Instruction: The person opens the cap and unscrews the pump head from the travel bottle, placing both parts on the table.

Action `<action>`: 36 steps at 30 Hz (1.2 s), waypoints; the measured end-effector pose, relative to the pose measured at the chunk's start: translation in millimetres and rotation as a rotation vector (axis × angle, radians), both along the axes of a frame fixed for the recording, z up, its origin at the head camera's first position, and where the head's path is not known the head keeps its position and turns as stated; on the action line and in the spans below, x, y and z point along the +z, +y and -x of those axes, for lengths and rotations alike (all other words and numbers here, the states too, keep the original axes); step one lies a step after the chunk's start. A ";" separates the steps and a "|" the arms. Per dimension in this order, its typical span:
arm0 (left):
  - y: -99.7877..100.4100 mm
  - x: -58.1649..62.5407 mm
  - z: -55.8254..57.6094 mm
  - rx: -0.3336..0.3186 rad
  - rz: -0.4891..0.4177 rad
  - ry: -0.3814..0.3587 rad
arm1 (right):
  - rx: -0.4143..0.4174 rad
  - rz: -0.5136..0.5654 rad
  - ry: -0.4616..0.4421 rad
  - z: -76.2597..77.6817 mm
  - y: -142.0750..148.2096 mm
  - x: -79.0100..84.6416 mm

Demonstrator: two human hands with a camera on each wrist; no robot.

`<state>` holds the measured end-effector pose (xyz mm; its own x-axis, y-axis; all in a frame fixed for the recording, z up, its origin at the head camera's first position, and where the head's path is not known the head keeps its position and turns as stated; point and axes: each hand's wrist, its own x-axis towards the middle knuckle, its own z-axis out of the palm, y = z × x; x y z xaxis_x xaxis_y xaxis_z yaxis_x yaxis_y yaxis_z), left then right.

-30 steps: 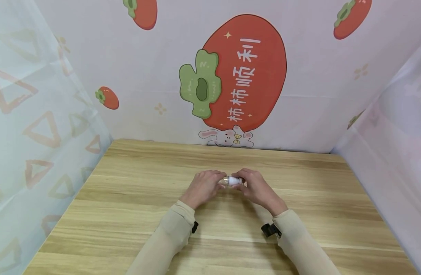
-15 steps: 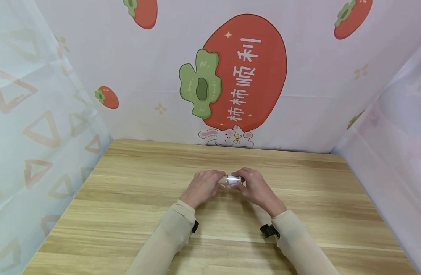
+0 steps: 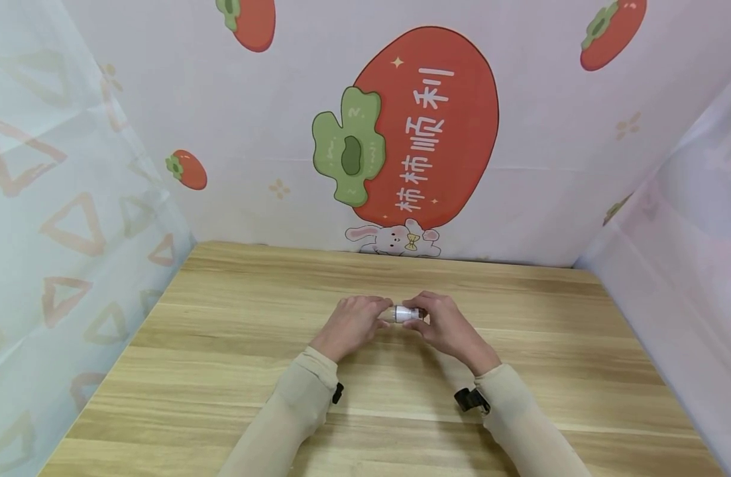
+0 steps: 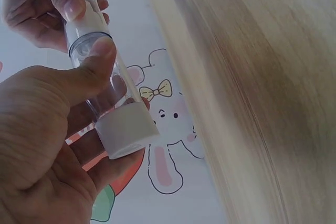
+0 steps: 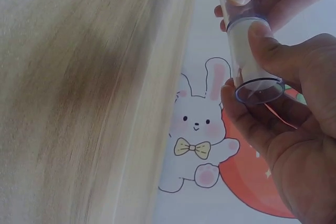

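A slim clear pump bottle (image 3: 405,313) lies sideways between both hands, over the middle of the wooden table. My left hand (image 3: 352,326) grips its transparent body, thumb pressed along the side. In the left wrist view, its white base (image 4: 126,131) rests against my fingers. Around the other end, my right hand (image 3: 450,329) holds the clear cap (image 5: 260,91), through which the white pump top (image 5: 241,43) shows. A dark ring line marks where cap and body meet, with a thumb on either side of it.
The wooden table (image 3: 234,371) reaches back to a white wall sheet (image 3: 252,119) printed with persimmons and a rabbit (image 3: 395,238). Side sheets (image 3: 43,218) stand along the left and right edges. Each wrist wears a small black camera mount (image 3: 471,399).
Both hands keep nearly the same place and grip. My right fingers have shifted very slightly at the cap, and the white part shows a little differently between the hands.
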<state>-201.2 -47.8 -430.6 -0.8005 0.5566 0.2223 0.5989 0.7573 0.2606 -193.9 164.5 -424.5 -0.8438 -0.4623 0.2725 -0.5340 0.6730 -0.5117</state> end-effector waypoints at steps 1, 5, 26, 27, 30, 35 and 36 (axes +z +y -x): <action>-0.4 0.1 -0.2 -0.001 -0.003 0.002 | 0.000 0.005 -0.003 -0.2 0.4 0.2; -1.3 1.4 -1.2 0.000 -0.012 -0.004 | -0.012 0.002 0.000 -0.7 0.6 0.6; -8.5 -2.7 1.0 0.060 -0.035 -0.068 | 0.000 0.026 0.039 2.0 12.8 -2.4; -9.2 -3.6 1.2 0.064 -0.039 -0.069 | -0.001 0.028 0.044 2.3 14.0 -2.3; -11.3 -6.3 1.4 0.074 -0.059 -0.074 | 0.005 0.045 0.051 3.3 16.9 -2.2; -15.5 -7.9 -0.4 0.093 -0.106 -0.107 | -0.003 0.063 0.054 3.5 19.9 -2.6; -16.5 -8.0 -0.9 0.098 -0.118 -0.114 | -0.007 0.064 0.054 3.4 20.3 -2.8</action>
